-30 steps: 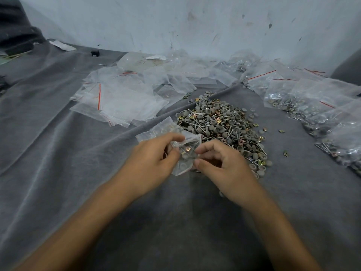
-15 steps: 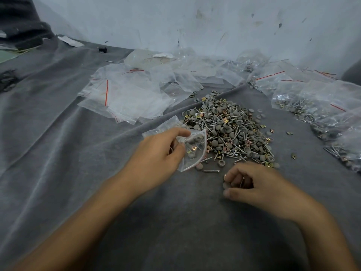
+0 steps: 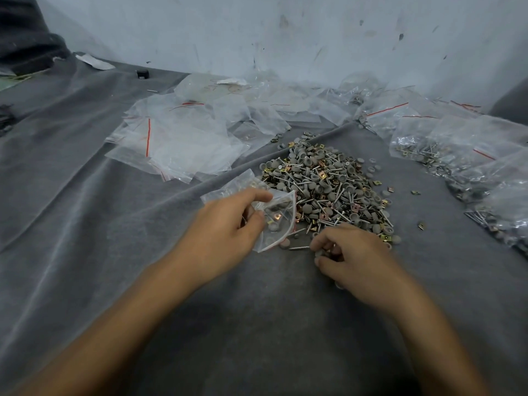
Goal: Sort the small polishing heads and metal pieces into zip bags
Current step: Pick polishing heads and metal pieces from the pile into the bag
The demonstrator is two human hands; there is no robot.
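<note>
head view: left grip (image 3: 225,224) pinches a part-filled zip bag (image 3: 278,221) just beside the pile (image 3: 325,190) of grey polishing heads and metal pieces on the cloth-covered table (image 3: 85,224). right grip (image 3: 354,252) curls at the pile's near edge; whether it holds anything i cannot tell. likely risk: the bag's red-lined mouth sits low, so its contents could spill out.

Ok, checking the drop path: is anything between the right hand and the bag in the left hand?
Nothing blocks it: between the right hand and the zip bag only a loose pin and a grey head lie flat on the cloth.
</note>
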